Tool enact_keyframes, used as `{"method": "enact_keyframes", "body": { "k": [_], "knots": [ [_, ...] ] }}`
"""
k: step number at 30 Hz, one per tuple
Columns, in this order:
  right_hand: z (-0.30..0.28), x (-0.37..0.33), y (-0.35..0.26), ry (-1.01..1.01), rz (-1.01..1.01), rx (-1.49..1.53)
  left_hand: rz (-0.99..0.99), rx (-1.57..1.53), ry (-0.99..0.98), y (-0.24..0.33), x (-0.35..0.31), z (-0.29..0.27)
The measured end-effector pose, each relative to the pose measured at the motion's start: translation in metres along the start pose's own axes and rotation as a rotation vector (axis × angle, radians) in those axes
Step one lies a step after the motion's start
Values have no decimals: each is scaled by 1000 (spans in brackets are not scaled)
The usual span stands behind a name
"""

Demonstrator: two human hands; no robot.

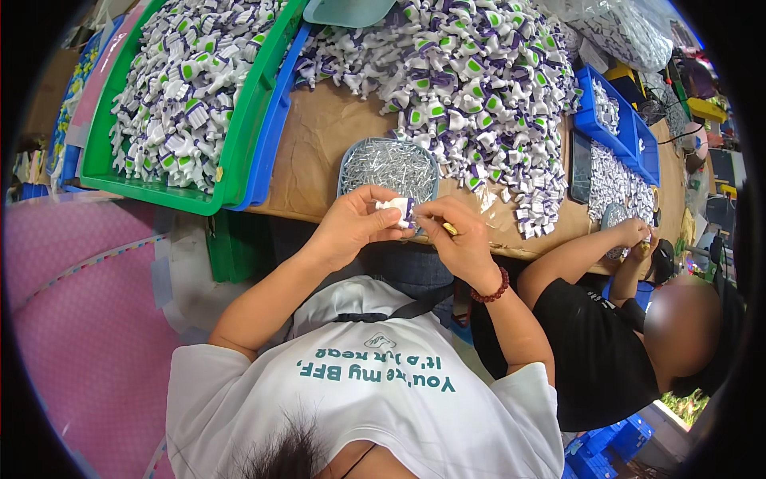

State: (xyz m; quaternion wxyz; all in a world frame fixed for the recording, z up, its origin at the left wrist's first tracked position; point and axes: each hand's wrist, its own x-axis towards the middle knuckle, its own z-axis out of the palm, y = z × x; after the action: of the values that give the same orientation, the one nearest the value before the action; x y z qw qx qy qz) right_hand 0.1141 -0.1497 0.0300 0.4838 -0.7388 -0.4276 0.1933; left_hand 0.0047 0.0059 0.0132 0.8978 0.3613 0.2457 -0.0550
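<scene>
Pinches a small white moulded plastic piece with a purple edge (394, 211) between thumb and fingers of the left hand (351, 229). Points that edge rightward, toward the right hand (464, 237), with the long axis seemingly left to right (too covered by fingers to tell for sure). Curls the right hand around a short yellow-gold object (450, 229), fingertips just beside the purple edge; cannot tell whether touching, or pinching something finer too. Keeps the left hand nearer, being in full contact.

Hangs at the near rim of a rounded grey-blue tray (436, 166), full of thin, shiny silver metal fasteners (388, 162). Spreads beyond, on a smooth brown tabletop (313, 144), into a jumbled heap of knobbly white, purple and green plastic pieces (487, 104). Repeats to the left, inside a deep, glossy green plastic bin (152, 198).
</scene>
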Motion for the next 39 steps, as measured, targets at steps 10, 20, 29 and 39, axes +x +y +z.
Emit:
{"method": "enact_keyframes", "body": {
  "k": [10,20,29,39],
  "knots": [
    [-1,3,-8,-17,-152,-310,509,526,-104,-9,-2,1],
    [-2,-1,-6,-46,-250,-315,269,222,-116,-16,1,-6],
    [1,-11,7,0,-162,-423,-12,-107,-104,-11,11,-13],
    [-87,-28,123,95,370,-969,92,114,-116,-4,4,2]
  ]
}}
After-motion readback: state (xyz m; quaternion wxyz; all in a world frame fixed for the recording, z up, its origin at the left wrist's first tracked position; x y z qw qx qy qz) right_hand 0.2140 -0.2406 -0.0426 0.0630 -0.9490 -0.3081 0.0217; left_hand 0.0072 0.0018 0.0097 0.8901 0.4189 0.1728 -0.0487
